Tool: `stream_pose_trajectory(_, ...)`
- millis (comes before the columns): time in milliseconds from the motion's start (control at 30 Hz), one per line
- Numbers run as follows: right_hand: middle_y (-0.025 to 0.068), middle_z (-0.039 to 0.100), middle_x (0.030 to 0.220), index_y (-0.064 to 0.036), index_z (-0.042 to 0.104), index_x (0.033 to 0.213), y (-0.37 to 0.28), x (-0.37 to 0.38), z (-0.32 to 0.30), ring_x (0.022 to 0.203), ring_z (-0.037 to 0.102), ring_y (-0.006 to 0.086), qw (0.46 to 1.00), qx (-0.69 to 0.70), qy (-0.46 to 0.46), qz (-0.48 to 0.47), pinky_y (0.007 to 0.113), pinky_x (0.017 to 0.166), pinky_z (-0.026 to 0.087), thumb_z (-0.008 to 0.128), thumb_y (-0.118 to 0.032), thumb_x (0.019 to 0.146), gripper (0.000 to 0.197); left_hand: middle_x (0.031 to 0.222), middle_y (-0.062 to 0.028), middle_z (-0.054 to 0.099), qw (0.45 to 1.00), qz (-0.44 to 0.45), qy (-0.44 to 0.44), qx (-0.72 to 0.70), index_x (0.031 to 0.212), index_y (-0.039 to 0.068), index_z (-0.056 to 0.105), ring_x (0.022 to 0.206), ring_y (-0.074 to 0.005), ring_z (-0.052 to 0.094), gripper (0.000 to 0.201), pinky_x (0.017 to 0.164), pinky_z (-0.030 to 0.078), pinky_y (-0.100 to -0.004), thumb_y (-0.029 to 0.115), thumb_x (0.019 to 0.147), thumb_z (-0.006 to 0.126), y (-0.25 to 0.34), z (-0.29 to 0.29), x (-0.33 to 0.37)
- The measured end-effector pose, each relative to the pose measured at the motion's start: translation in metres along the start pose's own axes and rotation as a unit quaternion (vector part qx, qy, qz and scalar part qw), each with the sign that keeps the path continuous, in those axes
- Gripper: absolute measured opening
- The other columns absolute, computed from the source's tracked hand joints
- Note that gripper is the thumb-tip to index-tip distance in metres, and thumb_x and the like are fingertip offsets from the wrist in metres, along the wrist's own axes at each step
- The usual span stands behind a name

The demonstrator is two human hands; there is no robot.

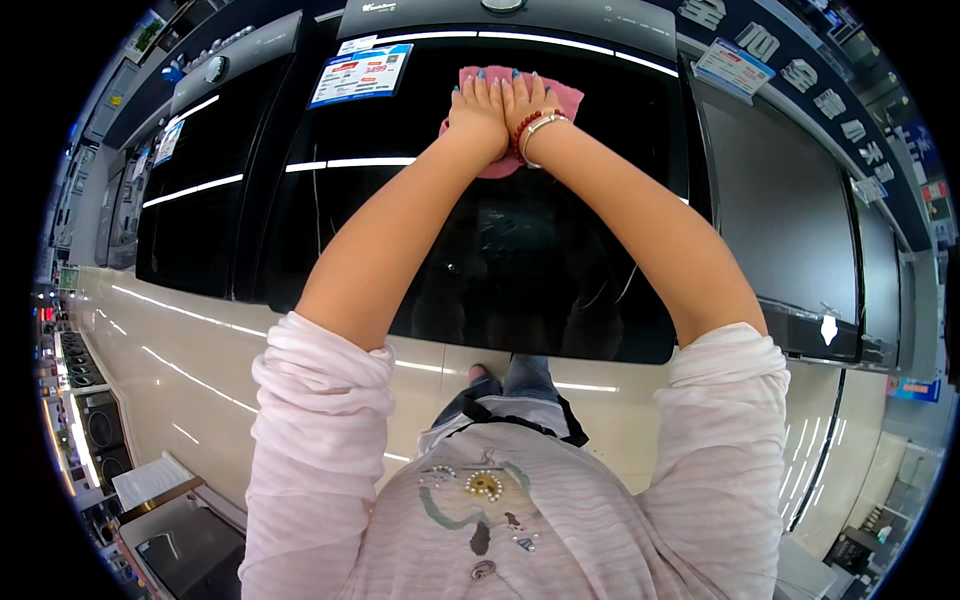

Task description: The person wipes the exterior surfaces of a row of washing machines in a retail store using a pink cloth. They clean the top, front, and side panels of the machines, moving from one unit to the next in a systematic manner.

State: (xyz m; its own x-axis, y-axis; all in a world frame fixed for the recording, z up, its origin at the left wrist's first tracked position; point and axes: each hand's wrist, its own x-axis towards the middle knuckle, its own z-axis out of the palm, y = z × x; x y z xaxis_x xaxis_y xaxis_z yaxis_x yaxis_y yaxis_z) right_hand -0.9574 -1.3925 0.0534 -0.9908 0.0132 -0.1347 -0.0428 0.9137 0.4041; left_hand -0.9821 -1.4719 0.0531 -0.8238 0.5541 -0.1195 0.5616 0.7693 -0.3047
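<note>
A pink cloth [570, 97] lies on the glossy black lid [500, 250] of a top-loading washing machine, near its rear control panel [560, 25]. My left hand [482, 115] rests flat on the cloth, fingers stretched toward the panel. Beside it, touching, my right hand [530, 105] also presses the cloth with its fingers laid out forward. A red bead bracelet and a silver bangle [545, 122] circle my right wrist. Both arms reach forward over the lid, with white sleeves pushed up to the elbows. Light strips and a dim reflection of me show in the lid.
A price card [362, 75] stands on the lid left of my hands, and another card [733, 68] stands to the right. Similar machines flank this one: a black-lidded washer [190, 215] and a grey-topped machine [780, 200]. Shiny tiled floor [200, 345] lies below.
</note>
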Motion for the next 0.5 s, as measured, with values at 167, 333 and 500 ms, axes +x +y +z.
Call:
stream_pose_trajectory(167,0.0196,0.017,0.142,-0.0049,0.015,0.138,-0.033,-0.047,-0.002,0.127,0.021,0.0425,0.999,0.030,0.005,0.015,0.048,0.096,0.029,0.055,-0.021,0.079,0.073,0.140,-0.0252,0.015,1.000,0.016,0.001,0.015,0.136,-0.003,0.011,0.130,-0.0371,0.018,0.078,0.103,0.021,-0.0453,0.029,0.078,0.053,0.004,0.012,-0.055)
stream_pose_trajectory(333,0.0216,0.014,0.142,-0.0029,0.013,0.137,-0.064,-0.090,-0.005,0.128,0.019,0.0431,0.999,0.048,-0.010,0.017,0.048,0.097,0.028,0.063,-0.020,0.073,0.083,0.140,-0.0258,0.015,0.999,0.034,0.008,0.011,0.136,-0.003,0.012,0.130,-0.0374,0.017,0.075,0.103,0.021,-0.0457,0.031,0.080,0.050,0.007,0.022,-0.111)
stream_pose_trajectory(500,0.0241,0.013,0.141,-0.0008,0.011,0.137,-0.097,-0.134,-0.015,0.128,0.018,0.0438,0.999,0.032,-0.042,0.001,0.048,0.098,0.027,0.068,-0.022,0.068,0.092,0.139,-0.0255,0.017,0.999,0.041,0.028,0.019,0.135,-0.003,0.015,0.130,-0.0385,0.017,0.076,0.102,0.020,-0.0461,0.035,0.080,0.050,0.008,0.045,-0.161)
